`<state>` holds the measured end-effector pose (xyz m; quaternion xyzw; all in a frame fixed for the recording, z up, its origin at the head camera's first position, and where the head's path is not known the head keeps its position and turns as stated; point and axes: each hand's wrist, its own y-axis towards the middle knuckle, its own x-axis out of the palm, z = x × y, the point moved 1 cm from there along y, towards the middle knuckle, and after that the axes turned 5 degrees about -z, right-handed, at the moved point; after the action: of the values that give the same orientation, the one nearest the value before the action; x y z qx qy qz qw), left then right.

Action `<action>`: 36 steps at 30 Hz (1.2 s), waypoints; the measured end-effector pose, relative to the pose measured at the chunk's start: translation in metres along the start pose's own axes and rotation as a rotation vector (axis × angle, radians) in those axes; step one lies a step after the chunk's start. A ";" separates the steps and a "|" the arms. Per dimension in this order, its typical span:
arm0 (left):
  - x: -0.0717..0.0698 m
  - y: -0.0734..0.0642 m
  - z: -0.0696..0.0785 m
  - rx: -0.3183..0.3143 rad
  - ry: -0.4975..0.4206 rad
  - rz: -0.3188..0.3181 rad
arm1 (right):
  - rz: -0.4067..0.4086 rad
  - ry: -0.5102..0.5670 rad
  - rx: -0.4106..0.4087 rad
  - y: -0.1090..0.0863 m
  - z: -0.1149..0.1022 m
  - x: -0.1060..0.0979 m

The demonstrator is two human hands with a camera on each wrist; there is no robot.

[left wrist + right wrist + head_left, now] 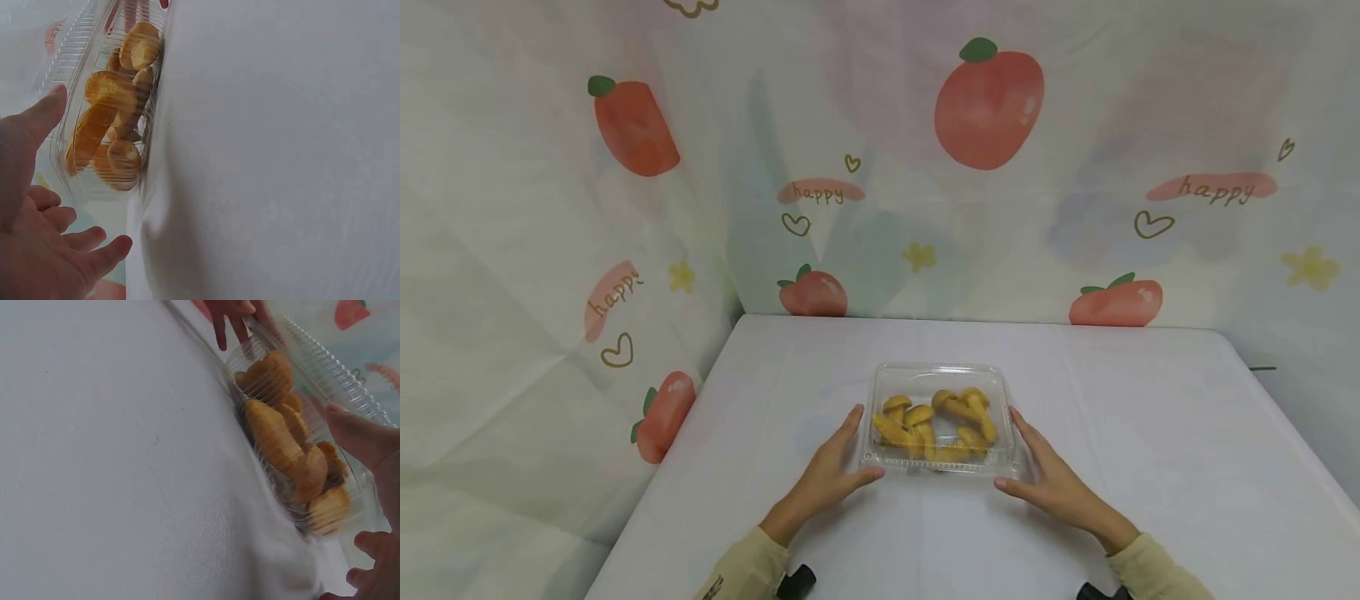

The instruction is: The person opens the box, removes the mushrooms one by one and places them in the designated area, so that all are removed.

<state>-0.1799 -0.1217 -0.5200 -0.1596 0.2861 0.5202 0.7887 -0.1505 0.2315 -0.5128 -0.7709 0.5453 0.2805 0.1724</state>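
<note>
A clear plastic clamshell box (880, 392) sits on the white-covered table, its lid down. Inside lie several yellow-brown mushrooms (976, 410), seen through the ribbed wall in both wrist views. My left hand (826, 475) is at the box's left side, fingers spread along it and thumb near the front corner. On the opposite side my right hand (1062, 490) mirrors it, fingertips right at the edge. In the left wrist view the thumb (47, 114) overlaps the lid rim while the other fingers spread apart below. The right thumb (359, 434) overlaps the rim likewise.
The white tablecloth (1150, 417) stretches around the box. A cloth backdrop (880, 100) printed with red fruit, hearts and "happy" stands behind the table and along its left side. Dark wrist devices (796, 582) show beside the beige sleeves (748, 568).
</note>
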 end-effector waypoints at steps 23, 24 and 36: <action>0.005 -0.001 0.004 0.027 -0.029 0.009 | 0.062 0.041 -0.106 0.005 0.004 0.004; 0.005 -0.001 0.004 0.027 -0.026 0.010 | 0.065 0.044 -0.112 0.005 0.004 0.005; 0.004 -0.001 0.006 0.041 0.040 0.014 | 0.047 0.022 -0.124 0.005 0.005 0.003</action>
<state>-0.1762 -0.1161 -0.5179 -0.1519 0.3132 0.5164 0.7824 -0.1552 0.2302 -0.5187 -0.7701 0.5468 0.3091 0.1115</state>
